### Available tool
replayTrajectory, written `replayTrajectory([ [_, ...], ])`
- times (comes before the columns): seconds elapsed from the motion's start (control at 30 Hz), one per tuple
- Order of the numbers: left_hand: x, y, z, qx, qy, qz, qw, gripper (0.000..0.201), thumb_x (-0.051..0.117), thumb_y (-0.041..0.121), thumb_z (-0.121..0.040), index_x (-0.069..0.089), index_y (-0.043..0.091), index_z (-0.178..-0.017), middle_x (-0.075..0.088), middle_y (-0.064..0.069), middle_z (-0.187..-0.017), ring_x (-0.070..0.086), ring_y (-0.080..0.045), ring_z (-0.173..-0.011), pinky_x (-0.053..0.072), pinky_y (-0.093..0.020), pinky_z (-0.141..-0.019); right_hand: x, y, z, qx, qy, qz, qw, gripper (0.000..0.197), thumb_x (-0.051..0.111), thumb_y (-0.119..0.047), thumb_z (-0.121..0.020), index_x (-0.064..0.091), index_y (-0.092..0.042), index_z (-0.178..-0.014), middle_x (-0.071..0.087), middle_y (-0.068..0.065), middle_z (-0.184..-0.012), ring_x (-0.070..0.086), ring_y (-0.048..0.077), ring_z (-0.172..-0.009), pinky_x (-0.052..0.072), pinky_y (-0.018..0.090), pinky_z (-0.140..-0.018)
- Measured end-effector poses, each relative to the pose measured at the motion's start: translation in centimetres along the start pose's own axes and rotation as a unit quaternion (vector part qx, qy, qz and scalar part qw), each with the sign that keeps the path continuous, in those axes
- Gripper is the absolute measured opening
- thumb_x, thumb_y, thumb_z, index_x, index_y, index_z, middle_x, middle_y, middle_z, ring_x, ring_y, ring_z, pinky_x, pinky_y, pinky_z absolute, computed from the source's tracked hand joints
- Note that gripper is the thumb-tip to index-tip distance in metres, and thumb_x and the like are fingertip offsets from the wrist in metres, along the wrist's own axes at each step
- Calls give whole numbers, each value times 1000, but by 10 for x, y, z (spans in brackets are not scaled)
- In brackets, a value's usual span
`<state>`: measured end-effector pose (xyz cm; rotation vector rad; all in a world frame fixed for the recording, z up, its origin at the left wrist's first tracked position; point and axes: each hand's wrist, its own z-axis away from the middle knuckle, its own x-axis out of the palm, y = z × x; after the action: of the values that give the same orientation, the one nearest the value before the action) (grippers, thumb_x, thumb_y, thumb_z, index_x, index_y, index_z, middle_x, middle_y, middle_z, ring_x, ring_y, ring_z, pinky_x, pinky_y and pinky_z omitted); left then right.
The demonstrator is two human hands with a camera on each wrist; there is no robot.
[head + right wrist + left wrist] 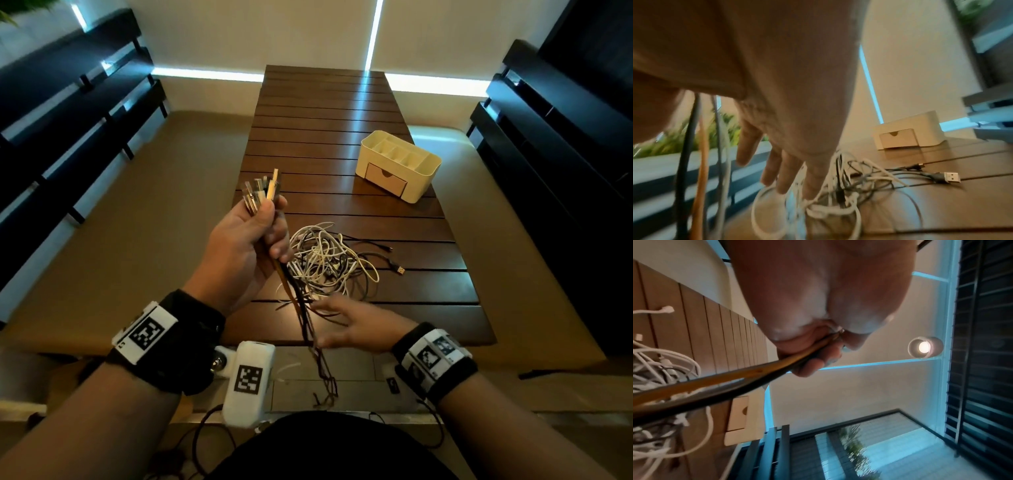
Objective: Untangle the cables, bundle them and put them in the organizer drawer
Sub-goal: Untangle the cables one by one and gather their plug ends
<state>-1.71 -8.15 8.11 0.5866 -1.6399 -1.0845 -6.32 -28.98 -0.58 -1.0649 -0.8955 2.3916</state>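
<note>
My left hand [260, 219] is raised above the table and grips a bunch of cable ends [263, 192], their plugs sticking up past the fingers. The cables [719, 379] run down from the fist, dark and orange ones together [301, 308], past the table's near edge. My right hand [346, 322] is spread with straight fingers [774, 172] beside those hanging strands, just above a tangle of white and grey cables [325, 260] on the wooden table [342, 113]. The cream organizer [397, 164] stands at the right, its small drawer [385, 181] closed.
A loose USB plug [399, 270] on a dark cable lies right of the tangle. The slatted table is narrow, with beige floor on both sides. Dark benches [75, 113] line the left and right.
</note>
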Motion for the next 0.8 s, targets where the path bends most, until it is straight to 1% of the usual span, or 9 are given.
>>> replayTrajectory([
  [0.03, -1, -5, 1, -7, -6, -12, 1000, 19, 42, 23, -99, 52, 9, -104, 35, 0, -67, 36, -13, -54, 39, -27, -55, -9, -5, 6, -30, 52, -54, 997, 64, 70, -45, -89, 41, -38, -145, 43, -10, -149, 40, 9, -136, 36, 39, -113],
  [0.1, -4, -19, 3, -30, -14, -40, 999, 19, 45, 23, -96, 53, 8, -104, 39, 1, -66, 38, -13, -54, 38, -28, -56, -25, -19, 15, -112, 158, -180, 964, 56, 67, -43, -88, 46, -40, -141, 49, -11, -146, 47, 8, -133, 44, 43, -111],
  [0.2, 1, -38, 7, -63, -40, -86, 993, 17, 48, 24, -93, 51, 8, -98, 43, 3, -65, 40, -12, -55, 36, -27, -56, -39, -40, 25, -220, 228, -249, 915, 53, 59, -27, -93, 44, -30, -144, 51, -7, -147, 47, 7, -136, 45, 40, -109],
  [0.27, 4, -47, 8, -71, -60, -114, 989, 23, 50, 25, -91, 47, 2, -96, 45, 1, -66, 41, -12, -56, 37, -26, -55, -41, -51, 27, -258, 231, -239, 907, 50, 55, -17, -96, 45, -25, -145, 52, -1, -146, 49, 13, -136, 45, 43, -109],
  [0.37, 4, -54, 4, -72, -77, -157, 982, 39, 50, 25, -93, 44, -10, -107, 45, -7, -70, 41, -13, -58, 37, -26, -54, -38, -48, 20, -266, 229, -226, 909, 48, 53, -12, -99, 48, -18, -146, 58, 9, -137, 57, 22, -127, 48, 52, -105],
  [0.5, 4, -52, -5, -66, -63, -185, 979, 23, 51, 25, -90, 49, 3, -97, 47, -3, -69, 43, -14, -59, 37, -27, -56, -43, -43, 14, -253, 249, -241, 903, 49, 54, -7, -99, 48, -19, -146, 60, 10, -134, 58, 20, -126, 49, 48, -105],
  [0.63, 4, -54, -17, -65, -60, -199, 976, 18, 50, 29, -92, 55, 13, -100, 48, -6, -75, 44, -17, -63, 40, -31, -59, -52, -46, 5, -251, 276, -194, 907, 52, 56, -13, -98, 46, -24, -148, 59, 3, -137, 56, 14, -128, 49, 46, -106],
  [0.7, 4, -56, -23, -62, -49, -196, 977, 16, 51, 31, -92, 55, 16, -96, 49, -9, -78, 45, -16, -63, 39, -33, -60, -56, -44, -1, -249, 262, -208, 909, 56, 57, -15, -98, 41, -29, -150, 56, 1, -141, 52, 13, -132, 47, 46, -108],
  [0.8, 4, -60, -30, -58, -34, -187, 980, 14, 51, 31, -92, 55, 17, -93, 49, -13, -81, 46, -13, -61, 40, -31, -59, -59, -38, -8, -256, 218, -219, 916, 59, 59, -22, -98, 36, -33, -152, 54, 1, -143, 53, 15, -132, 48, 44, -107],
])
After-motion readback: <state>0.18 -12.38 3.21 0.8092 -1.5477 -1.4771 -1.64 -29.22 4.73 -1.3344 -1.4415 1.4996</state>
